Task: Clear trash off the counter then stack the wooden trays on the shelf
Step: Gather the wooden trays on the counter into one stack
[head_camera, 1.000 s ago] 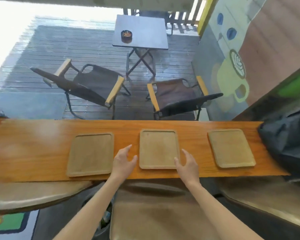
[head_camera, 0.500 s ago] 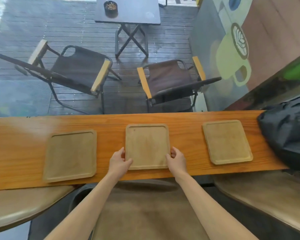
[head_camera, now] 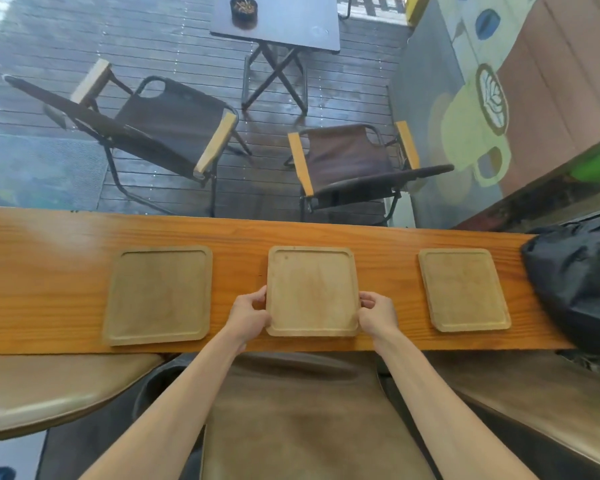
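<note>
Three square wooden trays lie in a row on the long orange wooden counter (head_camera: 49, 271). My left hand (head_camera: 248, 315) grips the left edge of the middle tray (head_camera: 311, 289), and my right hand (head_camera: 376, 315) grips its right edge. Both sets of fingers curl around the rim near the tray's front corners. The left tray (head_camera: 160, 294) and the right tray (head_camera: 463, 289) lie flat and untouched. No trash shows on the counter. No shelf is in view.
A black bag (head_camera: 579, 282) sits on the counter's right end. Padded stools (head_camera: 302, 420) stand below the counter's near edge. Beyond the counter are two folding chairs (head_camera: 354, 161) and a small dark table (head_camera: 284, 22) with an ashtray (head_camera: 244, 10).
My open hands came down beside the middle tray and closed on its left and right edges. The view tilted and shifted, so the trays sit differently in frame.
</note>
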